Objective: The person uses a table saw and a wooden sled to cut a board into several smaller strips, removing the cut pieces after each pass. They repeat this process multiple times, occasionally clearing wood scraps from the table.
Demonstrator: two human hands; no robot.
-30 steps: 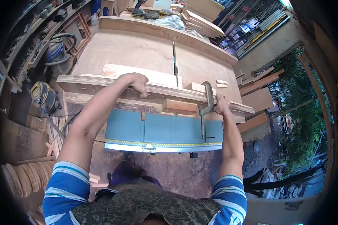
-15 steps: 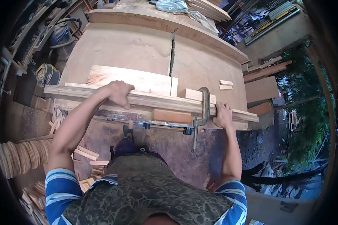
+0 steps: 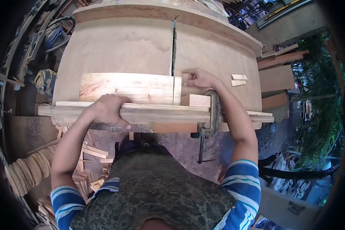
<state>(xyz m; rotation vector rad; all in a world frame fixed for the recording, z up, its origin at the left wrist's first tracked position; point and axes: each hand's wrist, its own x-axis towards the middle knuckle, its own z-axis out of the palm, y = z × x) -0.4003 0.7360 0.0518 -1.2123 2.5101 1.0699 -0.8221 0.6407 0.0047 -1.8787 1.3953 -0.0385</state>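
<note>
My left hand is wrapped over the long wooden fence at the near side of the table, with the thumb on its near face. Beyond the fence lies a pale board, with a narrow cut strip at its right end. My right hand hovers just right of that strip, fingers apart and holding nothing. A metal C-clamp grips the fence beside a small wood block. The dark slot runs away from the strip.
Two small offcuts lie on the table's right part. A raised wooden rail crosses the far edge. A yellow and grey machine stands on the floor at left, and wood scraps lie below.
My right hand has left the fence right of the clamp and moved over the table, near the strip. My left hand still holds the fence. The view has shifted slightly.
</note>
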